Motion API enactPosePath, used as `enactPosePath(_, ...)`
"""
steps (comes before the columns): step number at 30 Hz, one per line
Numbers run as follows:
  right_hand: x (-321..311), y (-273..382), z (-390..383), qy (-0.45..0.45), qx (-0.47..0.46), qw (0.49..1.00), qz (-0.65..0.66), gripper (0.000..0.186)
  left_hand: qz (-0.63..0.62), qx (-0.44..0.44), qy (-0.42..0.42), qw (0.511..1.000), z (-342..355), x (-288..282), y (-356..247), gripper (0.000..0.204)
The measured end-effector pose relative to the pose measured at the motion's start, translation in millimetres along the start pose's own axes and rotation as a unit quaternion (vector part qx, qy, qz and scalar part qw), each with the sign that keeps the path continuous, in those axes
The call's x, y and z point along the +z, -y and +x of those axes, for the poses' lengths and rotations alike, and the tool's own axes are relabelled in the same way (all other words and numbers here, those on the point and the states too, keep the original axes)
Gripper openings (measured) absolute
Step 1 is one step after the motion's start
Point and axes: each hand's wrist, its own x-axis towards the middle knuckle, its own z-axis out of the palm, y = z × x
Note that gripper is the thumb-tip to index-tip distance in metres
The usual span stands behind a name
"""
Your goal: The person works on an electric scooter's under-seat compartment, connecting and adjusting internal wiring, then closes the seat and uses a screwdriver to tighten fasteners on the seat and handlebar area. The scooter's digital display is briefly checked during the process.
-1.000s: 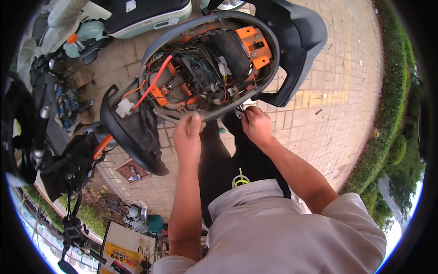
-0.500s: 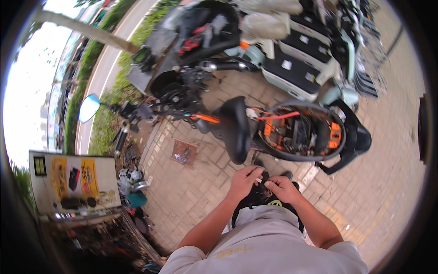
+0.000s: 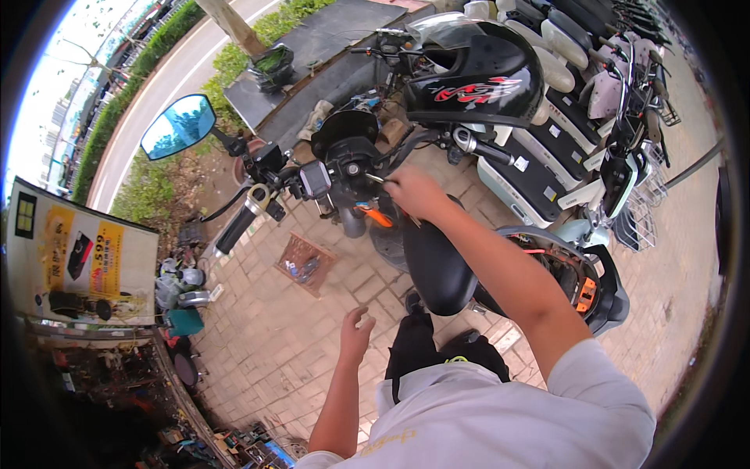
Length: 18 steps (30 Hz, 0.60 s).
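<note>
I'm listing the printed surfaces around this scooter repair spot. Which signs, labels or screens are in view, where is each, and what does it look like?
Upright rectangular sign board: far left beside the brick paving; white with yellow panels and dark product pictures.
Small dark rectangular handlebar display: on the scooter's handlebar, left of the right hand; grey face, unlit.
Small white square stickers: on the parked scooters' dark seats, upper right.

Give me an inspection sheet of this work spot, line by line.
Surface: brick paving.
Job's things: scooter handlebar with round dash; seat raised, open compartment behind it.
Clutter: small parts tray on the ground; helmet on a neighbouring scooter.
Hands: right hand at the handlebar column, pinching a small item, cannot tell what; left hand free, in the air.
Cables: orange wires in the compartment.
Surroundings: blue mirror, parked scooters, signboard, road.
</note>
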Motion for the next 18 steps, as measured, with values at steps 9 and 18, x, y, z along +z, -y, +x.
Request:
enactPosePath(9, 73.8, -14.4, 130.3, 0.088, 0.024, 0.962, -0.257, 0.020, -0.072, -0.179, 0.031, 0.981, 36.0, -51.2, 35.1, 0.031)
enactPosePath(18, 85.3, -18.0, 141.9, 0.087, 0.008, 0.961, -0.262, 0.019, -0.065, -0.205, 0.031, 0.976, 42.9, -62.4, 38.7, 0.033)
